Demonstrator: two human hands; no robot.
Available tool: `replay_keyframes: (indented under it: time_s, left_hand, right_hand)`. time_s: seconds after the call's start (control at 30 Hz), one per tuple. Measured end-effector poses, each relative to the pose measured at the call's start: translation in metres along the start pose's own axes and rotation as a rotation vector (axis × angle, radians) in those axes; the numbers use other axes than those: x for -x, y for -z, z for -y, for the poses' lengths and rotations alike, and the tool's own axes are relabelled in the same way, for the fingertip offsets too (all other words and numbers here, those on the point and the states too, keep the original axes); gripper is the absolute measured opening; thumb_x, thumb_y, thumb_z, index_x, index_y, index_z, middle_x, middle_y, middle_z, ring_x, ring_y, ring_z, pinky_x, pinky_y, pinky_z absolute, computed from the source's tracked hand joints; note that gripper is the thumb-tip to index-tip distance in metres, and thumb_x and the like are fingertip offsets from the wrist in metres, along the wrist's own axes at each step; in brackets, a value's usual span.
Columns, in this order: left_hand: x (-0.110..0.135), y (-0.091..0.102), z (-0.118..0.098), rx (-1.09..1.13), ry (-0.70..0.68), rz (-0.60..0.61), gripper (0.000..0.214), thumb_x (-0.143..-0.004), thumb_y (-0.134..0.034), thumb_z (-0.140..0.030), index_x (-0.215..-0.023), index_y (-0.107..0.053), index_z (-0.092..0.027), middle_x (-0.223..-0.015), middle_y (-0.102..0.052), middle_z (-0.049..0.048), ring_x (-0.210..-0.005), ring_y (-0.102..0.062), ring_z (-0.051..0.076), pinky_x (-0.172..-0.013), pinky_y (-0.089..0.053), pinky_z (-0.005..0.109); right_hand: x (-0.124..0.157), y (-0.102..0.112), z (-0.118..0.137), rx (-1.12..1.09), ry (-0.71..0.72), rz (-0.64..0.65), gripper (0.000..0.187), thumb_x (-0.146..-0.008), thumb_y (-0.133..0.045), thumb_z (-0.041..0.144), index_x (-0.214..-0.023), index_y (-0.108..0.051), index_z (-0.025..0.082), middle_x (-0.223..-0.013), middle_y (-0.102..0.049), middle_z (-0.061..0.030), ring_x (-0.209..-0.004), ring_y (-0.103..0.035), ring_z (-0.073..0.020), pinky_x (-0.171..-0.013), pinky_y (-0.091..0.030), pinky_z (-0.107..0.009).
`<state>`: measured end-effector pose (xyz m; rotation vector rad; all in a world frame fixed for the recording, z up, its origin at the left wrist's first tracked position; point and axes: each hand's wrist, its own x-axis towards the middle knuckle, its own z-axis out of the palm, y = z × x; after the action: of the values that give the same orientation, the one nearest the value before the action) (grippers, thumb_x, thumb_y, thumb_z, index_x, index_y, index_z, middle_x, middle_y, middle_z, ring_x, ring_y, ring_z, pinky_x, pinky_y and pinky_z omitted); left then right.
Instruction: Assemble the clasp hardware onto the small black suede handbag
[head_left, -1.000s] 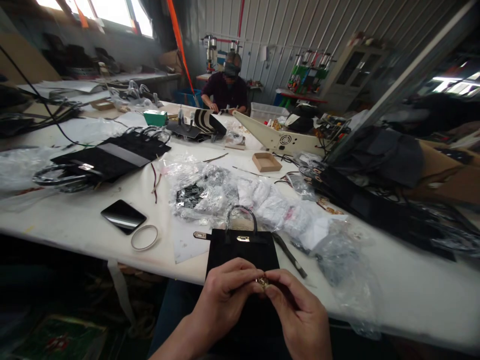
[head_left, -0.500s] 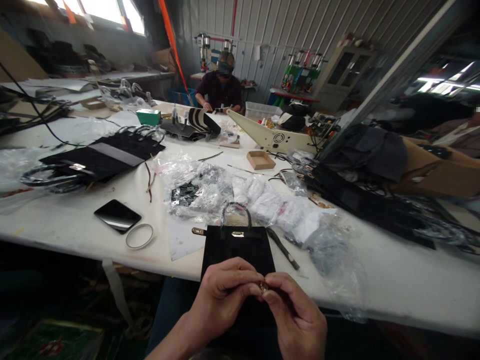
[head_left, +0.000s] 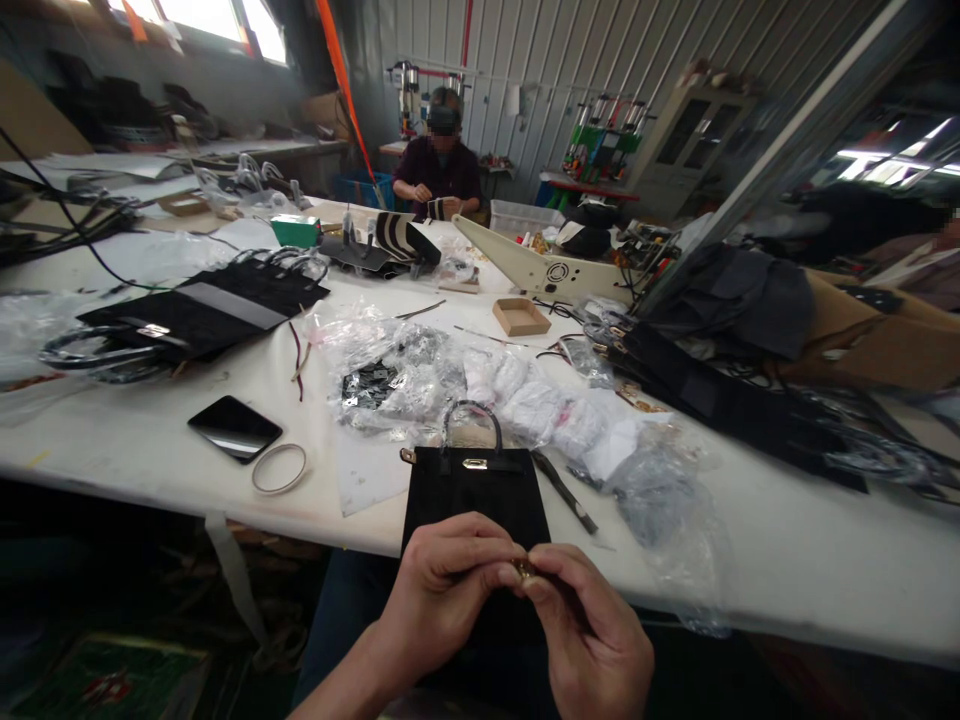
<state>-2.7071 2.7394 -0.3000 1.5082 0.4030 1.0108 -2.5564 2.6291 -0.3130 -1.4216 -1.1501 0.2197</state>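
Between the fingertips of both hands is a small gold-coloured metal piece, mostly covered by the fingers. My left hand pinches it from the left, and my right hand pinches it from the right. Just beyond and partly under the hands lies a black handbag, reaching over the table's front edge. Its wrapped handle stands up at the far end, and a gold clasp plate sits near its top. A strap end with gold metal sticks out at the bag's left corner.
Crumpled plastic bags lie behind the handbag. A dark flat tool rests to its right. Leftward are a phone, a tape roll and black bags. A small cardboard tray stands farther back. Across the table sits a co-worker.
My hands stay nearly in place around the small metal piece. The strap end at the bag's left corner has turned and sticks out less. The co-worker's hand has lifted.
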Motion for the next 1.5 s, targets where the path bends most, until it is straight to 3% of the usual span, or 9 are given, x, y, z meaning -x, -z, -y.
replay_keyframes:
  time_s: [0.6, 0.8, 0.93, 1.0, 1.07, 1.2, 1.3, 1.4, 1.5]
  left_hand:
    - [-0.006, 0.004, 0.019, 0.028, 0.120, -0.040, 0.010, -0.100, -0.084, -0.028, -0.103, -0.093, -0.024, -0.093, -0.082, 0.0097, -0.082, -0.077, 0.019, -0.072, -0.061, 0.026]
    - [0.000, 0.000, 0.032, 0.023, 0.157, -0.064, 0.011, -0.102, -0.082, -0.029, -0.104, -0.091, -0.023, -0.099, -0.083, 0.0086, -0.090, -0.078, 0.019, -0.082, -0.061, 0.027]
    - [0.000, 0.005, 0.041, 0.037, 0.231, -0.053, 0.032, -0.102, -0.080, -0.029, -0.134, -0.081, -0.025, -0.115, -0.082, 0.0085, -0.102, -0.079, 0.023, -0.093, -0.065, 0.034]
    - [-0.004, 0.014, 0.048, -0.145, 0.204, -0.073, 0.048, -0.102, -0.078, -0.026, -0.150, -0.069, -0.027, -0.134, -0.078, 0.0112, -0.119, -0.075, 0.027, -0.108, -0.063, 0.044]
    - [-0.012, 0.028, 0.059, -0.491, 0.136, -0.112, 0.049, -0.101, -0.076, -0.022, -0.150, -0.068, -0.026, -0.151, -0.069, 0.0142, -0.140, -0.064, 0.033, -0.123, -0.053, 0.055]
    - [-0.027, 0.048, 0.083, -0.964, 0.125, -0.078, 0.050, -0.096, -0.078, -0.018, -0.144, -0.068, -0.022, -0.164, -0.054, 0.0202, -0.155, -0.048, 0.044, -0.129, -0.042, 0.066]
    - [-0.035, 0.052, 0.093, -1.010, 0.158, -0.034, 0.036, -0.094, -0.081, -0.022, -0.129, -0.069, -0.021, -0.160, -0.054, 0.0205, -0.154, -0.048, 0.043, -0.125, -0.043, 0.065]
    - [-0.043, 0.056, 0.093, -0.986, 0.173, -0.060, 0.019, -0.094, -0.079, -0.020, -0.106, -0.064, -0.022, -0.152, -0.060, 0.0168, -0.149, -0.052, 0.039, -0.122, -0.041, 0.062]
    - [-0.052, 0.069, 0.090, -0.934, 0.202, -0.094, 0.016, -0.095, -0.074, -0.018, -0.095, -0.059, -0.023, -0.140, -0.068, 0.0121, -0.139, -0.060, 0.035, -0.121, -0.038, 0.062]
  right_hand:
    - [0.001, -0.007, -0.019, -0.015, -0.105, 0.035, 0.010, -0.102, -0.078, 0.022, -0.111, -0.081, 0.026, -0.103, -0.080, -0.0038, -0.078, -0.079, -0.0160, -0.074, -0.069, -0.022]
    - [-0.001, -0.006, -0.031, -0.082, -0.199, 0.142, 0.021, -0.097, -0.086, 0.028, -0.117, -0.081, 0.024, -0.115, -0.080, -0.0072, -0.097, -0.082, -0.0212, -0.084, -0.070, -0.026]
    - [-0.012, -0.003, -0.042, 0.004, -0.201, 0.115, 0.014, -0.105, -0.076, 0.032, -0.117, -0.076, 0.024, -0.118, -0.078, -0.0078, -0.104, -0.080, -0.0212, -0.088, -0.069, -0.028]
    - [-0.021, -0.003, -0.052, 0.110, -0.135, 0.145, 0.014, -0.109, -0.071, 0.033, -0.120, -0.072, 0.025, -0.126, -0.078, -0.0093, -0.115, -0.078, -0.0241, -0.097, -0.068, -0.035]
    - [-0.030, -0.007, -0.064, 0.253, -0.010, 0.235, 0.011, -0.111, -0.066, 0.031, -0.120, -0.070, 0.025, -0.130, -0.078, -0.0100, -0.120, -0.077, -0.0270, -0.104, -0.065, -0.044]
    - [-0.040, -0.027, -0.085, 0.459, 0.204, 0.416, 0.027, -0.113, -0.058, 0.026, -0.139, -0.066, 0.025, -0.121, -0.079, -0.0111, -0.112, -0.076, -0.0303, -0.098, -0.065, -0.052]
    - [-0.045, -0.040, -0.093, 0.530, 0.231, 0.455, 0.034, -0.115, -0.055, 0.028, -0.148, -0.061, 0.023, -0.119, -0.076, -0.0124, -0.106, -0.073, -0.0308, -0.093, -0.065, -0.052]
    - [-0.048, -0.044, -0.101, 0.540, 0.206, 0.377, 0.020, -0.117, -0.050, 0.032, -0.129, -0.063, 0.024, -0.130, -0.073, -0.0155, -0.103, -0.070, -0.0297, -0.093, -0.063, -0.052]
    - [-0.045, -0.047, -0.110, 0.516, 0.167, 0.258, 0.016, -0.117, -0.049, 0.034, -0.118, -0.061, 0.024, -0.120, -0.073, -0.0140, -0.101, -0.069, -0.0295, -0.092, -0.062, -0.050]
